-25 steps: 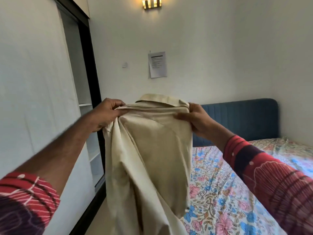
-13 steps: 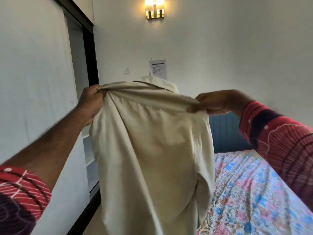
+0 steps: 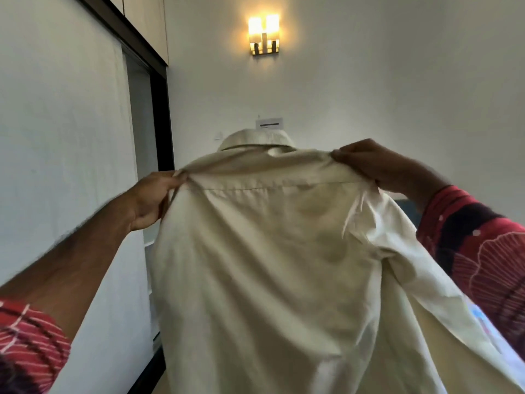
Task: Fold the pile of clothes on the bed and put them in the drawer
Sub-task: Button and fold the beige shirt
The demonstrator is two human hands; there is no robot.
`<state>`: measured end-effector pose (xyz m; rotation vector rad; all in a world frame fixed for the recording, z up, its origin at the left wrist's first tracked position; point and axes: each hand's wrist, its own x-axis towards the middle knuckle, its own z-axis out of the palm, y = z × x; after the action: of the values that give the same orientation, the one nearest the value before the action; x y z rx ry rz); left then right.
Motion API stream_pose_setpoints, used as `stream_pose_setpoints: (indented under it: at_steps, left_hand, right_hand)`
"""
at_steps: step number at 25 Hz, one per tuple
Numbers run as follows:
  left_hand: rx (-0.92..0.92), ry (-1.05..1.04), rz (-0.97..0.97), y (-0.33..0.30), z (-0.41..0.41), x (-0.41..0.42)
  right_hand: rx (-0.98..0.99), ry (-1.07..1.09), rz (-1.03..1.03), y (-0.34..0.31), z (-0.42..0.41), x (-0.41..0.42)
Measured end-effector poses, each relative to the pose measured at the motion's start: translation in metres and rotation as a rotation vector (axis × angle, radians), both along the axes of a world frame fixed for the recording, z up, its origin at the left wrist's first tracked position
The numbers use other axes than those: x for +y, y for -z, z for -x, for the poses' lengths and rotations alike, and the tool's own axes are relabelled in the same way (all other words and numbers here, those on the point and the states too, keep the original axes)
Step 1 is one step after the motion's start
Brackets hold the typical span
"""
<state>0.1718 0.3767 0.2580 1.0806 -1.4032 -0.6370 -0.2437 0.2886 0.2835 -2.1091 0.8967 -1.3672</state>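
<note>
A cream collared shirt (image 3: 270, 265) hangs spread out in front of me, its back facing me and its collar at the top. My left hand (image 3: 153, 200) pinches the shirt's left shoulder. My right hand (image 3: 366, 163) grips the right shoulder, a little higher than the left. The cloth fills the middle and bottom of the view and hides most of the bed. No drawer is in sight.
A white wardrobe door (image 3: 62, 166) with a dark frame stands close on the left, and its open section (image 3: 142, 123) lies behind the shirt. A lit wall lamp (image 3: 264, 34) and a paper notice (image 3: 268, 123) are on the far wall. A sliver of blue headboard (image 3: 409, 209) shows at right.
Both hands have moved apart and upward, spreading the bunched shirt wide by its shoulders. The view has tilted up, and the floral bed has dropped almost out of sight.
</note>
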Motion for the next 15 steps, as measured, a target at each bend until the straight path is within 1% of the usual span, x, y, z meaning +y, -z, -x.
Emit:
stream_pose_setpoints:
  at_steps: [1, 2, 3, 4, 6, 7, 9, 10, 11, 13, 14, 15]
  left_hand:
    - [0.037, 0.038, -0.019, -0.002, 0.0, 0.0]
    - [0.042, 0.061, -0.03, -0.003, 0.0, -0.001]
    - [0.038, 0.071, -0.026, -0.003, 0.001, -0.002]
    - [0.03, 0.07, -0.016, -0.002, 0.003, -0.004]
    - [-0.017, 0.052, 0.009, 0.0, 0.007, -0.008]
    - [-0.044, 0.022, 0.022, 0.001, 0.01, -0.009]
    - [-0.091, -0.055, 0.064, 0.002, 0.011, -0.008]
    - [-0.081, -0.067, 0.072, 0.002, 0.01, -0.008]
    - [-0.046, -0.031, 0.044, 0.002, 0.009, -0.007]
    - [0.065, 0.106, -0.098, 0.001, 0.003, -0.001]
    - [0.063, 0.122, -0.156, 0.001, 0.002, 0.003]
    - [0.007, 0.087, -0.18, 0.004, 0.0, 0.003]
  right_hand:
    - [0.147, 0.101, 0.069, -0.001, 0.0, -0.002]
    - [0.243, 0.248, 0.168, -0.002, 0.0, -0.007]
    - [0.23, 0.362, 0.221, -0.004, 0.0, -0.012]
    - [0.144, 0.401, 0.231, -0.005, -0.001, -0.013]
    - [-0.073, 0.399, 0.246, -0.004, -0.004, -0.015]
    - [-0.128, 0.393, 0.244, -0.002, -0.005, -0.016]
    - [-0.119, 0.323, 0.228, 0.003, -0.005, -0.013]
    - [-0.109, 0.234, 0.208, 0.004, -0.003, -0.007]
    - [-0.107, 0.118, 0.176, 0.003, 0.003, -0.002]
    - [-0.087, -0.159, 0.061, 0.003, 0.019, 0.006]
    - [-0.043, -0.23, -0.001, 0.002, 0.026, 0.008]
    - [0.061, -0.215, -0.036, 0.003, 0.032, 0.006]
